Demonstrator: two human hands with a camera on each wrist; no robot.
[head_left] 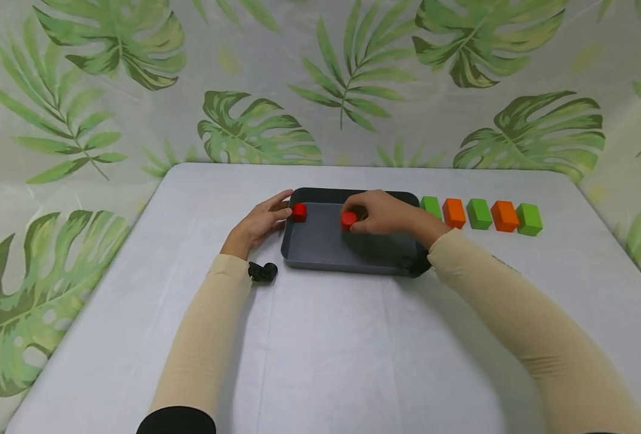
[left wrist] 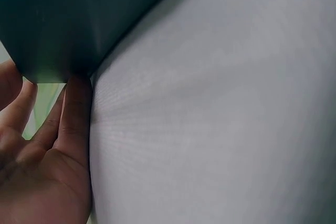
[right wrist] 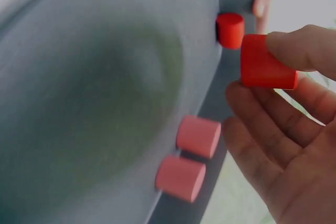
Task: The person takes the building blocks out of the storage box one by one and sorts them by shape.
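A dark grey tray (head_left: 320,260) lies on the white table. My right hand (head_left: 382,212) is over it, pinching a red cylinder (right wrist: 262,62) between thumb and fingers. A second red cylinder (head_left: 299,212) stands inside the tray at its left end. Along the far wall, the right wrist view shows two pink cylinders (right wrist: 198,136), hidden by my right hand in the head view. At the tray's left edge rests my left hand (head_left: 259,222); its straight fingers (left wrist: 76,109) touch the outer wall.
Right of the tray runs a row of blocks, alternating between green (head_left: 479,214) and orange (head_left: 505,216). The nearest green block (head_left: 431,205) is partly covered by my right arm. A leaf-patterned cloth (head_left: 353,90) hangs behind the table.
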